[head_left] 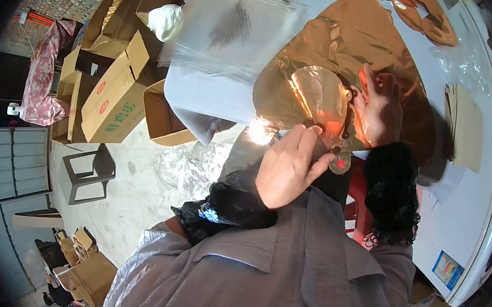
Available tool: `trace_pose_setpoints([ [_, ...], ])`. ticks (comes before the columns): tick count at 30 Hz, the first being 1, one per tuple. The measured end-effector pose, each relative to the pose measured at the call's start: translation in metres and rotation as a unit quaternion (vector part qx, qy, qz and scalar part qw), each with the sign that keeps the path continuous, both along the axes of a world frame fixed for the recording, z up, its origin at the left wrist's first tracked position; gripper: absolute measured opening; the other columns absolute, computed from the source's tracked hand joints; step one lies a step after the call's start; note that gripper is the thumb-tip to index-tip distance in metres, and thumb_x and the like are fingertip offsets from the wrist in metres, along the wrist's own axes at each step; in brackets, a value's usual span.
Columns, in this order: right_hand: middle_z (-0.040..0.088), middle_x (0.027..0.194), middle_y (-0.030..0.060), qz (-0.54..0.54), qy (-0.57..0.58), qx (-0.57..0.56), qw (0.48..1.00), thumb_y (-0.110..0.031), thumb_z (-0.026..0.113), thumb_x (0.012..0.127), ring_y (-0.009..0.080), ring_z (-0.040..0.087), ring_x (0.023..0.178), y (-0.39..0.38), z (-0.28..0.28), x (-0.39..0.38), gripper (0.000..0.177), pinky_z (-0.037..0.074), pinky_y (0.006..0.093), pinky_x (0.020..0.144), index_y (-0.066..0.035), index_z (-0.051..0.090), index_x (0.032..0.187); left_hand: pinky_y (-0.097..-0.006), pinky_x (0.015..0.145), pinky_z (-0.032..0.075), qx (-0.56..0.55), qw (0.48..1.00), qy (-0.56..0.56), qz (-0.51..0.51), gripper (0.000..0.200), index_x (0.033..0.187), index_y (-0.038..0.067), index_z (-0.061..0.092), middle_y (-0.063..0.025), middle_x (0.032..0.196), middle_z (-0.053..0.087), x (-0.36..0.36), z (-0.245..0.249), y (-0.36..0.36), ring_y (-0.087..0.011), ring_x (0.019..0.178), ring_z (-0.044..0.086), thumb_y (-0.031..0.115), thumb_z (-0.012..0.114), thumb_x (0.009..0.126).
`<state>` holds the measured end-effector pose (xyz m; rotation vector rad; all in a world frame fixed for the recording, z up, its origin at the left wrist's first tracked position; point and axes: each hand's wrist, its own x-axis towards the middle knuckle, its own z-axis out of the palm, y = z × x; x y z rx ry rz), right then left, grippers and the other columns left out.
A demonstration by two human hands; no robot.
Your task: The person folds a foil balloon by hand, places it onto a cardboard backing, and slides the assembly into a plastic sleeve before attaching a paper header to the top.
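Copper-coloured foil (342,47), on worktop (204,97). Left hand (284,172) at near edge, right hand (383,110) curled over foil; both grips unclear. Stacked clear plastic bags (234,34), far left.

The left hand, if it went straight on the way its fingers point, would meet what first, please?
The left hand would most likely meet the shiny fan-shaped piece just ahead, though this one view leaves depth, and whether they touch, unclear.

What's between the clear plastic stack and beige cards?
In the head view, shiny copper-coloured sheeting lies between the plastic stack and the cards, with the right hand over part of it.
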<state>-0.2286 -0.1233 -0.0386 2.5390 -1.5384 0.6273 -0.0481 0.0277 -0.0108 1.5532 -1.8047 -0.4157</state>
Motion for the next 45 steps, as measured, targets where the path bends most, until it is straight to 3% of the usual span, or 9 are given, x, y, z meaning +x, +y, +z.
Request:
trace_pose_setpoints([
  [7, 0.058, 0.104, 0.0126, 0.020, -0.087, -0.012, 0.996, -0.028, 0.075, 0.085, 0.0326, 0.058, 0.099, 0.004, 0.003, 0.005, 0.049, 0.049, 0.0415, 0.084, -0.008, 0.061, 0.128, -0.0486, 0.089, 0.044, -0.089, 0.994, -0.042, 0.045, 0.082, 0.135, -0.010, 0.035, -0.0290, 0.118, 0.045, -0.012, -0.005, -0.012, -0.0443, 0.103, 0.048, 0.023, 0.083, 0.076],
  [13, 0.058, 0.098, 0.0124, 0.035, -0.085, -0.066, 0.994, -0.023, 0.078, 0.083, 0.0313, 0.060, 0.088, -0.001, -0.001, 0.003, 0.047, 0.052, 0.0392, 0.072, -0.005, 0.064, 0.124, -0.0480, 0.078, 0.043, -0.096, 0.992, 0.038, 0.069, 0.048, 0.122, -0.007, 0.043, -0.0255, 0.101, 0.048, -0.020, -0.017, -0.024, -0.0419, 0.087, 0.049, 0.003, 0.068, 0.083],
  [14, 0.058, 0.098, 0.0125, 0.031, -0.089, -0.051, 0.994, -0.022, 0.077, 0.083, 0.0313, 0.060, 0.088, 0.001, -0.001, 0.002, 0.047, 0.051, 0.0394, 0.074, -0.005, 0.064, 0.124, -0.0479, 0.077, 0.043, -0.037, 0.996, 0.063, 0.059, 0.041, 0.117, -0.007, 0.045, -0.0256, 0.102, 0.047, -0.019, -0.018, -0.024, -0.0421, 0.087, 0.049, 0.002, 0.067, 0.083],
  [20, 0.053, 0.099, 0.0127, 0.025, -0.099, -0.002, 0.995, -0.015, 0.073, 0.080, 0.0321, 0.056, 0.095, -0.001, -0.003, -0.003, 0.051, 0.048, 0.0416, 0.085, -0.005, 0.061, 0.129, -0.0467, 0.084, 0.045, -0.122, 0.992, 0.016, 0.021, 0.025, 0.104, -0.003, 0.050, -0.0244, 0.109, 0.049, -0.029, -0.001, -0.038, -0.0412, 0.095, 0.052, 0.001, 0.066, 0.085],
  [21, 0.052, 0.100, 0.0119, 0.052, -0.209, 0.062, 0.975, -0.013, 0.070, 0.078, 0.0306, 0.055, 0.095, 0.003, 0.005, -0.003, 0.053, 0.048, 0.0412, 0.085, -0.005, 0.060, 0.130, -0.0455, 0.087, 0.046, -0.120, 0.993, 0.019, 0.005, 0.024, 0.101, -0.002, 0.052, -0.0241, 0.113, 0.049, -0.031, 0.002, -0.038, -0.0407, 0.100, 0.052, 0.001, 0.067, 0.084],
  [25, 0.051, 0.102, 0.0085, 0.071, -0.098, -0.033, 0.992, -0.014, 0.066, 0.081, 0.0273, 0.054, 0.095, 0.000, 0.004, -0.007, 0.054, 0.049, 0.0372, 0.080, -0.007, 0.058, 0.134, -0.0496, 0.103, 0.042, -0.103, 0.992, 0.023, -0.069, 0.031, 0.105, 0.001, 0.054, -0.0270, 0.134, 0.046, -0.035, -0.008, -0.041, -0.0481, 0.127, 0.046, 0.002, 0.071, 0.079],
  [29, 0.049, 0.101, 0.0081, 0.054, -0.078, -0.038, 0.995, -0.016, 0.067, 0.079, 0.0274, 0.053, 0.093, -0.003, -0.001, -0.006, 0.057, 0.050, 0.0365, 0.079, -0.007, 0.057, 0.135, -0.0525, 0.107, 0.040, -0.097, 0.990, -0.022, -0.102, 0.033, 0.106, 0.002, 0.056, -0.0248, 0.142, 0.044, -0.034, -0.010, -0.043, -0.0486, 0.135, 0.040, 0.001, 0.071, 0.077],
  [37, 0.047, 0.096, 0.0124, 0.069, -0.109, -0.031, 0.991, -0.022, 0.064, 0.080, 0.0295, 0.053, 0.090, 0.006, 0.011, -0.004, 0.052, 0.049, 0.0387, 0.072, -0.001, 0.058, 0.128, -0.0533, 0.111, 0.037, -0.082, 0.988, -0.023, -0.131, 0.053, 0.117, 0.000, 0.053, -0.0266, 0.146, 0.040, -0.032, -0.013, -0.045, -0.0481, 0.136, 0.040, 0.003, 0.075, 0.070],
  [45, 0.047, 0.100, 0.0096, 0.055, -0.085, -0.032, 0.994, -0.015, 0.064, 0.081, 0.0289, 0.052, 0.093, -0.001, 0.001, -0.006, 0.054, 0.050, 0.0378, 0.078, -0.006, 0.057, 0.134, -0.0505, 0.115, 0.034, -0.051, 0.989, -0.017, -0.141, 0.082, 0.135, -0.003, 0.043, -0.0275, 0.149, 0.037, -0.030, -0.015, -0.044, -0.0457, 0.138, 0.038, 0.000, 0.080, 0.062],
])
